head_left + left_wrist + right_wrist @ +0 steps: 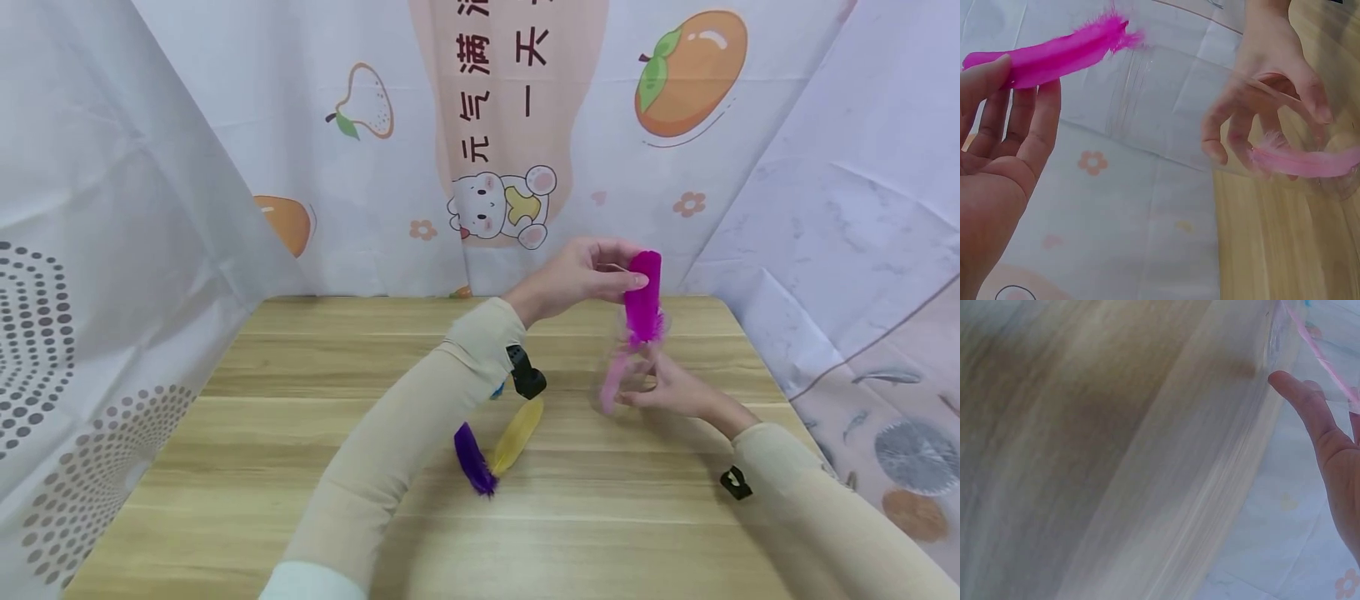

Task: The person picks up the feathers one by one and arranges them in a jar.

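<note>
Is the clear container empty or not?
Not empty: a light pink feather is inside the clear container, visible through it in the head and left wrist views.

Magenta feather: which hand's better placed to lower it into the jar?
Left hand, I'd say: it pinches the magenta feather, fluffy end near the mouth of the jar. The right hand is busy gripping the jar.

The person's forearms are covered by close-fitting beige sleeves, the left sleeve [412, 417] creased near the wrist and met, lower down, by a whitish garment edge [311, 583]. A black strapped device [527, 375] is worn at the left wrist; what seems a similar black piece [736, 482] is seen beside the right sleeve [832, 512]. The left hand [581, 271] and right hand [671, 387] are left bare.
</note>
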`<move>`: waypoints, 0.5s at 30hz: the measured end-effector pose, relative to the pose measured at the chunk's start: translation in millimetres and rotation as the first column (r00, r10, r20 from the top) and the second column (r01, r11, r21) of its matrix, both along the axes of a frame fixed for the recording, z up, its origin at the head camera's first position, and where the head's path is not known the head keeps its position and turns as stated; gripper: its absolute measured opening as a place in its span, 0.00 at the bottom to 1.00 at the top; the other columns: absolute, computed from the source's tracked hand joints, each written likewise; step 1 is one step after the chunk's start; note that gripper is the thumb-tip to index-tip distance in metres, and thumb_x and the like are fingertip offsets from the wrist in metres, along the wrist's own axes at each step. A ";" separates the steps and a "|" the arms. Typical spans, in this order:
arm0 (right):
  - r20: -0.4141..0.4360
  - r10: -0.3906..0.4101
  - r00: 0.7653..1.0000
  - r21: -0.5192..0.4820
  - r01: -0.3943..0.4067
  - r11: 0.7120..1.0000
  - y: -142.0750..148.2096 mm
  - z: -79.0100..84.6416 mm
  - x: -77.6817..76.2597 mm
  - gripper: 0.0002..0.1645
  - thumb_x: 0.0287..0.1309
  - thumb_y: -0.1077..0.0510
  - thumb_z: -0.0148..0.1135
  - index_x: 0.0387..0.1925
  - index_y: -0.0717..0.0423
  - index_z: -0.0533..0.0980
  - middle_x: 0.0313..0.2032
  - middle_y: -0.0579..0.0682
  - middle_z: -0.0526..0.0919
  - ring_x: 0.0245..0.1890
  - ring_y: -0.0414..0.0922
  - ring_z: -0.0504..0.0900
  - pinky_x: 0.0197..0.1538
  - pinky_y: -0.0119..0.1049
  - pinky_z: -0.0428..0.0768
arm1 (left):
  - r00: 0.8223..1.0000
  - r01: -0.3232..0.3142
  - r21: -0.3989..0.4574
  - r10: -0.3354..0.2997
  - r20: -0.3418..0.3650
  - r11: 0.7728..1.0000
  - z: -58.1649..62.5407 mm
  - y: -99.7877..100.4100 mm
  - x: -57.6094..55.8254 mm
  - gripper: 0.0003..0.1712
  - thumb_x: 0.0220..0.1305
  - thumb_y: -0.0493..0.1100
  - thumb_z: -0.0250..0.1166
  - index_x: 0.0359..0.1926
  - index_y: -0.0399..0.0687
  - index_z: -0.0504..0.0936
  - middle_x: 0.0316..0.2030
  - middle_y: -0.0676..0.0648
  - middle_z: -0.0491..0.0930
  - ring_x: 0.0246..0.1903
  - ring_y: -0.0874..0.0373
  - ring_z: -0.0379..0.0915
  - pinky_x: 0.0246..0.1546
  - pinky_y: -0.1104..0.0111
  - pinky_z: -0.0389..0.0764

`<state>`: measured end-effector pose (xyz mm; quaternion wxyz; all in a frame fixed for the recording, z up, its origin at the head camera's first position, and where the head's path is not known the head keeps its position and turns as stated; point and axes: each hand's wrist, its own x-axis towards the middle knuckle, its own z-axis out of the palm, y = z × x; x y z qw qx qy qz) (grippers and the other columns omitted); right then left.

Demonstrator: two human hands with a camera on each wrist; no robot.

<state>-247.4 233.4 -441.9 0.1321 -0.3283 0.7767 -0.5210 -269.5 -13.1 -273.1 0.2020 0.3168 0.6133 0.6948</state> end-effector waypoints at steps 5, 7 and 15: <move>0.029 -0.009 1.000 -0.007 0.009 1.000 -0.5 1.3 1.7 0.56 0.55 0.70 0.73 0.75 0.58 0.47 0.66 0.72 0.62 0.58 0.73 0.72 0.41 0.47 0.88 | 0.999 -0.041 -0.027 0.041 -0.008 0.999 1.1 4.2 -1.0 0.18 0.69 0.29 0.64 0.58 0.31 0.78 0.45 0.39 0.80 0.43 0.48 0.82 0.48 0.59 0.85; 0.030 -0.012 0.999 -0.003 0.012 1.000 -0.5 1.9 1.5 0.55 0.55 0.70 0.73 0.74 0.60 0.47 0.66 0.72 0.62 0.59 0.73 0.72 0.40 0.47 0.88 | 0.998 -0.062 -0.043 0.061 -0.018 0.997 2.2 4.6 -0.9 0.18 0.70 0.31 0.64 0.59 0.32 0.78 0.46 0.40 0.80 0.44 0.49 0.82 0.48 0.61 0.85; 0.033 -0.003 0.999 -0.006 0.003 1.000 0.7 0.3 -0.9 0.56 0.55 0.70 0.72 0.75 0.55 0.47 0.66 0.74 0.60 0.58 0.74 0.72 0.39 0.47 0.88 | 0.992 -0.097 -0.062 0.092 -0.081 0.993 5.2 5.3 -1.5 0.18 0.70 0.32 0.64 0.60 0.35 0.78 0.48 0.40 0.81 0.45 0.50 0.81 0.49 0.63 0.84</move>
